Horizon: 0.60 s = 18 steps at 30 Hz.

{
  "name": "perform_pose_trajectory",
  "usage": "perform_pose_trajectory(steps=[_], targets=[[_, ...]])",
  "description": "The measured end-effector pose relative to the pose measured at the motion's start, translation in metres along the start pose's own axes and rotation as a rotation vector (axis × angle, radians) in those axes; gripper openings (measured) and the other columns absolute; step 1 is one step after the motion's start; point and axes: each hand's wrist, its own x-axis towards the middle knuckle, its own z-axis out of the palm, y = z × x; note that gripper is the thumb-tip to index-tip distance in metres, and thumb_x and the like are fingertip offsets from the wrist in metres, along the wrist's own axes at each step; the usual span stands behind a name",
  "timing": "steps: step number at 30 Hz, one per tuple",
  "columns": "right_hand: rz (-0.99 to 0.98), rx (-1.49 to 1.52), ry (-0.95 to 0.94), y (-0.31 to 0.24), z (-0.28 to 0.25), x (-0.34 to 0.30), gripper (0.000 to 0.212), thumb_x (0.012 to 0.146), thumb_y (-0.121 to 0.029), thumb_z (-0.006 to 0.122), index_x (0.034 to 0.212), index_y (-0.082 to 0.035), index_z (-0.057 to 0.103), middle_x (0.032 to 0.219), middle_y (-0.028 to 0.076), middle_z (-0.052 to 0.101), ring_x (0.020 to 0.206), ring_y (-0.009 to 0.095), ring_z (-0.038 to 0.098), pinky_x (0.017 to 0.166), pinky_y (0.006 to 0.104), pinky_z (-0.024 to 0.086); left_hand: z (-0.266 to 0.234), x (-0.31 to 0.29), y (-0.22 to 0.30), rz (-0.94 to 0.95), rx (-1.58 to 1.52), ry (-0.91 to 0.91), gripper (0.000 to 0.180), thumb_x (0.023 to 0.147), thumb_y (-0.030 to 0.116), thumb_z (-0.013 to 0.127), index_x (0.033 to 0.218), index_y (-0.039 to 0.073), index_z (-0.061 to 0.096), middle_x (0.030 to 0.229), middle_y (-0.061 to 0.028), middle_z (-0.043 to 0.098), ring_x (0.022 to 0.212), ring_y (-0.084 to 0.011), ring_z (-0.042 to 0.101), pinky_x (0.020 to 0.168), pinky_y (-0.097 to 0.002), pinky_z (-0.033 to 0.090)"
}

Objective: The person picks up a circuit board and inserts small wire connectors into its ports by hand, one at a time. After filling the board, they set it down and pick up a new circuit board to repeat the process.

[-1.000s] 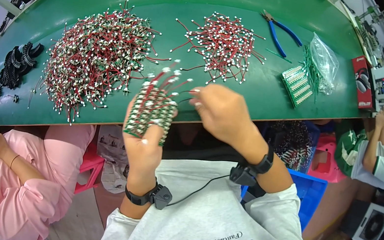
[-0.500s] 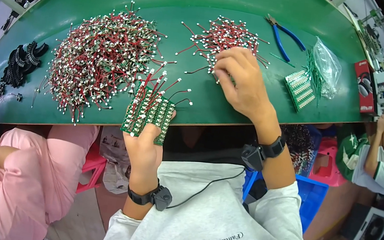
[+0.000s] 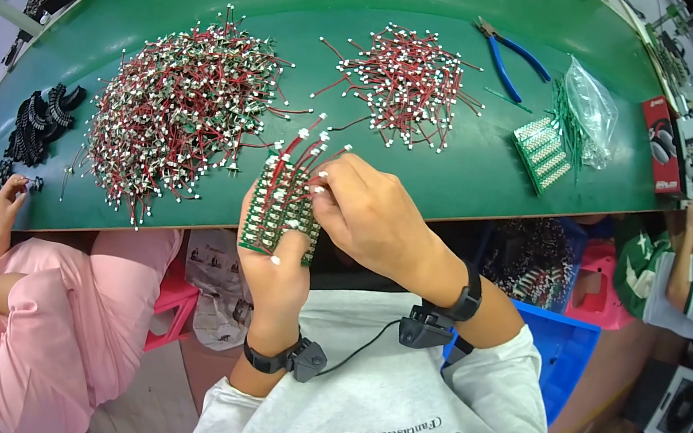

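My left hand (image 3: 272, 282) grips a green circuit board panel (image 3: 266, 227) at the table's front edge, its thumb on the face and its fingers behind. Rows of small white parts cover the panel. Several short red wires with white connectors stand up from its far part. At the panel's right side my right hand (image 3: 377, 221) is closed in a pinch on a red connector wire (image 3: 336, 157), whose white end shows beside the fingertips. Beyond the hands lies a small pile of red connector wires (image 3: 406, 87). The fingers hide where the pinched wire meets the board.
A large heap of wired connector pieces (image 3: 186, 121) lies to the left, with black coiled parts (image 3: 43, 117) beyond. At the right are blue-handled cutters (image 3: 513, 58), another panel (image 3: 542, 152), a clear plastic bag (image 3: 591, 110) and a red box (image 3: 661, 147). A person in pink (image 3: 64, 309) sits at left.
My right hand has come from the small wire pile to the panel's right side, now pinching a wire. The panel in my left hand has shifted slightly right.
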Motion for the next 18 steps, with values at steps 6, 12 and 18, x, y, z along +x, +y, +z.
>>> perform_pose_trajectory(steps=[6, 12, 18], targets=[[0.031, 0.013, 0.012, 0.002, 0.003, 0.002, 0.013, 0.081, -0.002, 0.066, 0.090, 0.000, 0.057, 0.083, 0.015, 0.061, 0.066, 0.032, 0.063, 0.057, 0.0394, 0.052, -0.001, -0.003, 0.000, 0.034, 0.075, -0.036, 0.065, 0.075, -0.014, 0.048, 0.139, -0.004, 0.044, 0.111, -0.0048, 0.062, 0.084, -0.0047, 0.057, 0.068, -0.0174, 0.046], [0.029, -0.022, -0.025, 0.002, 0.000, -0.001, 0.013, 0.081, -0.002, 0.066, 0.089, 0.001, 0.056, 0.084, 0.015, 0.061, 0.067, 0.034, 0.063, 0.057, 0.0409, 0.052, -0.003, -0.004, -0.003, 0.009, 0.093, -0.063, 0.066, 0.076, -0.014, 0.047, 0.141, -0.004, 0.043, 0.114, -0.0058, 0.062, 0.084, -0.0045, 0.057, 0.069, -0.0177, 0.046], [-0.024, -0.129, -0.143, -0.001, -0.005, 0.002, 0.015, 0.078, 0.000, 0.065, 0.089, 0.002, 0.056, 0.087, 0.016, 0.060, 0.071, 0.036, 0.062, 0.061, 0.0430, 0.053, -0.003, -0.008, 0.000, 0.081, 0.236, -0.170, 0.064, 0.082, -0.014, 0.047, 0.144, -0.005, 0.038, 0.124, -0.0089, 0.059, 0.105, -0.0106, 0.059, 0.091, -0.0231, 0.048]])
